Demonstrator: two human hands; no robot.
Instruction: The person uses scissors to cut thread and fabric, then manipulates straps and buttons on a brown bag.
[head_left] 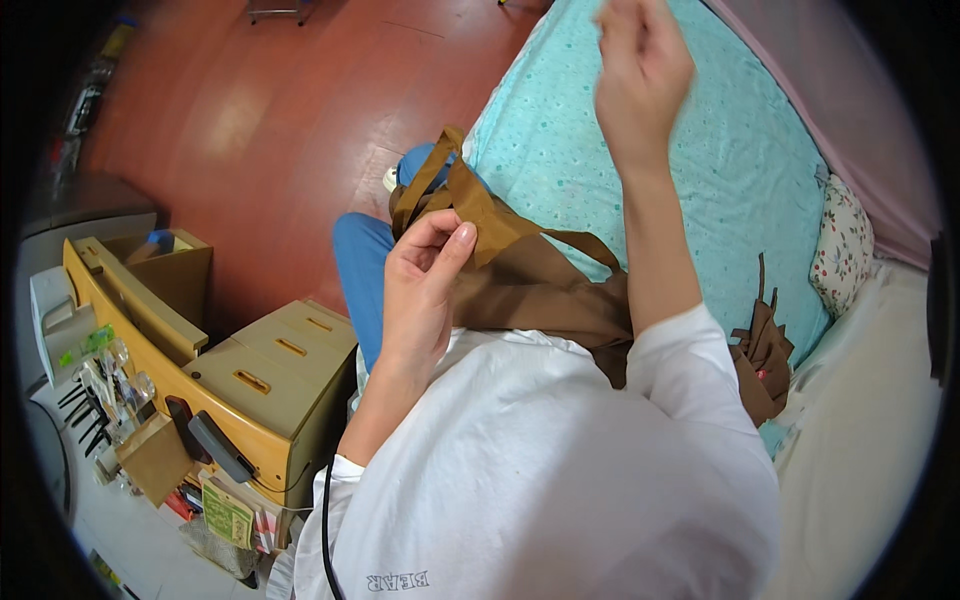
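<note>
Brown cloth with long straps (535, 285) lies across my lap, its folds spreading toward the bed. My left hand (425, 280) pinches an edge of its lighter brown part between thumb and forefinger. High above the bed, at the top of the view, my right hand (645, 85) is raised well apart from the cloth. Its fingers are curled together and partly cut off by the frame's upper edge. Whatever it holds, if anything, is too small to make out.
A bed with a turquoise sheet (540, 110) stretches ahead and right, with a flowered pillow (843, 245) and another brown cloth bundle (765, 360). To my left stand a drawer cabinet (270, 370) with an open drawer (165, 260) and a cluttered white desktop (150, 530). Reddish floor (270, 130) lies beyond.
</note>
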